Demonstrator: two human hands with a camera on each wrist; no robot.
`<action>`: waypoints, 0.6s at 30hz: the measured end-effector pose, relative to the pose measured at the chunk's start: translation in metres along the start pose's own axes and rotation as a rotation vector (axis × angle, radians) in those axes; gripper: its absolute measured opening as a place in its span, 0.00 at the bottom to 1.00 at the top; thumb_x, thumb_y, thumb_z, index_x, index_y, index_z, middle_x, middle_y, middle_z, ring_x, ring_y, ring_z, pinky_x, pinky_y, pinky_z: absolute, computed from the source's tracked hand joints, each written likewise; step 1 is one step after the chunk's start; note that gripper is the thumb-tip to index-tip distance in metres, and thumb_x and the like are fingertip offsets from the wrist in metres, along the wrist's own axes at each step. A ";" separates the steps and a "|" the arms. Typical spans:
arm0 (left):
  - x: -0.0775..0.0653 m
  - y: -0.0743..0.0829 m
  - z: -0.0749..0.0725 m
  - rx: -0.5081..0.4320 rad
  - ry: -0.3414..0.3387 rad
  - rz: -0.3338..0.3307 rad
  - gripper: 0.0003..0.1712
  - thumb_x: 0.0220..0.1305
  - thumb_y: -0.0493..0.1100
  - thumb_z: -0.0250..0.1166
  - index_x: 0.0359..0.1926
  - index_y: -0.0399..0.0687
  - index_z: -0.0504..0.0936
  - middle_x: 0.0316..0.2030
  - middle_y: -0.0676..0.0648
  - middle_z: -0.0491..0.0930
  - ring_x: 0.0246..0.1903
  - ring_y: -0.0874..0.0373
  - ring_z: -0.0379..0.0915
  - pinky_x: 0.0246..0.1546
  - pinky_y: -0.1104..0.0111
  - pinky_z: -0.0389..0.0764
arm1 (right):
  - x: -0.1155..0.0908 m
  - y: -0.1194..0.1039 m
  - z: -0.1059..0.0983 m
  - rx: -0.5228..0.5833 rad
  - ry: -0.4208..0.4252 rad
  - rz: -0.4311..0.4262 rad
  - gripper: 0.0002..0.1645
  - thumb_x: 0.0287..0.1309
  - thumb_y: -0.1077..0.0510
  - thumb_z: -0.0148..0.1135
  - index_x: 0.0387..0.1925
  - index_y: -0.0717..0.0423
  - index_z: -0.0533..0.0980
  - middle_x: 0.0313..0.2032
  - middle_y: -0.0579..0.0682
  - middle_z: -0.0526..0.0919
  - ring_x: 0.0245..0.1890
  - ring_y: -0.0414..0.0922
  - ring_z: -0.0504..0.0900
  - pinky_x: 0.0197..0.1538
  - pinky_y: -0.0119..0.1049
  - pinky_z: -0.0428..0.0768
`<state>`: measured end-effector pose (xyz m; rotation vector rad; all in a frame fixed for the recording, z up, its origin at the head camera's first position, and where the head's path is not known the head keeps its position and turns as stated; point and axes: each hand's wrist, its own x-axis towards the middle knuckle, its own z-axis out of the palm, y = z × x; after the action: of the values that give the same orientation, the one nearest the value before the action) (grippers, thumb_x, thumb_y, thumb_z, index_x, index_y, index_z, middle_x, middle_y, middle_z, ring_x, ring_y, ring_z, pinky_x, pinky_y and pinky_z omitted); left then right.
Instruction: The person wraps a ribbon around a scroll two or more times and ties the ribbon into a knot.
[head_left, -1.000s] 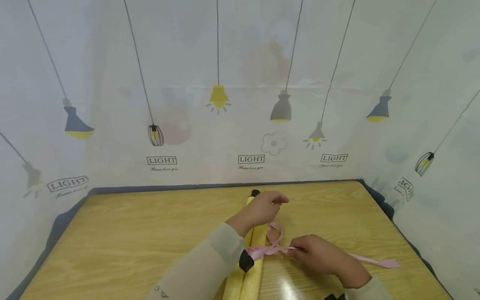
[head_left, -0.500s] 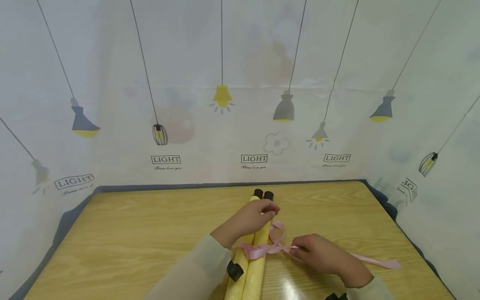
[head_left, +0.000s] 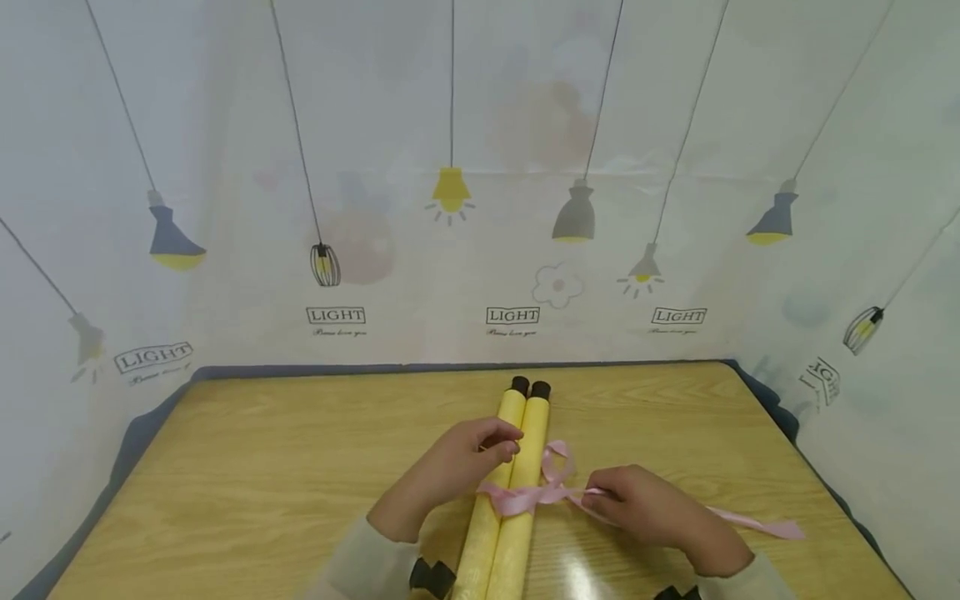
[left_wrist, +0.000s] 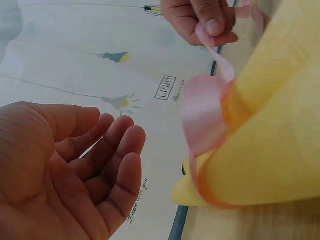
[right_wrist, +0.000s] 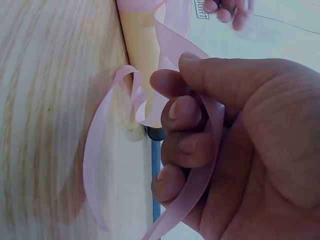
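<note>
I read the step in hand as tying a pink ribbon (head_left: 536,496) around two yellow rolls (head_left: 510,483) that lie side by side, lengthwise, near the middle of the table (head_left: 247,467). The ribbon crosses both rolls roughly at mid-length, with a small loop standing just to their right and a long tail trailing off to the right across the wood.

My right hand (head_left: 648,508) pinches the ribbon between thumb and curled fingers just right of the rolls — the right wrist view shows the band running through the fingers (right_wrist: 187,145) and out below the palm. My left hand (head_left: 457,462) hovers at the left roll with fingers loosely curled and nothing in it; the left wrist view shows the palm (left_wrist: 60,170) bare and relaxed.

To do this well, I judge the tail should be kept taut so the wrap does not slacken, while the left hand steadies the rolls so they stay pressed together and do not roll apart. The loop should be held flat, not twisted — satin-like ribbon probably slips.

Count: two yellow rolls, each with a dark end cap (head_left: 529,388) at the far end; one ribbon, one loop showing; two hands; one table.
</note>
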<state>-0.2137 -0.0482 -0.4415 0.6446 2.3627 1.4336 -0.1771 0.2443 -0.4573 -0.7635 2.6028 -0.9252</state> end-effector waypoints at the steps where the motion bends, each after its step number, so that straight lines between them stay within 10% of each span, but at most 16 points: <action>1: -0.002 -0.001 0.000 -0.002 0.000 -0.007 0.18 0.76 0.52 0.58 0.57 0.48 0.82 0.50 0.49 0.85 0.46 0.60 0.79 0.49 0.61 0.80 | 0.000 -0.001 0.000 0.001 -0.002 0.004 0.14 0.72 0.50 0.58 0.27 0.46 0.76 0.20 0.34 0.67 0.20 0.29 0.64 0.26 0.27 0.67; 18: -0.020 -0.003 0.006 0.068 -0.074 -0.048 0.12 0.67 0.47 0.69 0.47 0.48 0.83 0.35 0.58 0.81 0.37 0.64 0.75 0.38 0.70 0.77 | -0.004 -0.019 -0.011 0.092 0.037 0.044 0.13 0.71 0.47 0.59 0.36 0.51 0.79 0.20 0.38 0.69 0.20 0.31 0.65 0.24 0.29 0.68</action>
<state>-0.1942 -0.0555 -0.4468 0.6426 2.3623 1.2921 -0.1713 0.2394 -0.4370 -0.6693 2.5770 -1.0482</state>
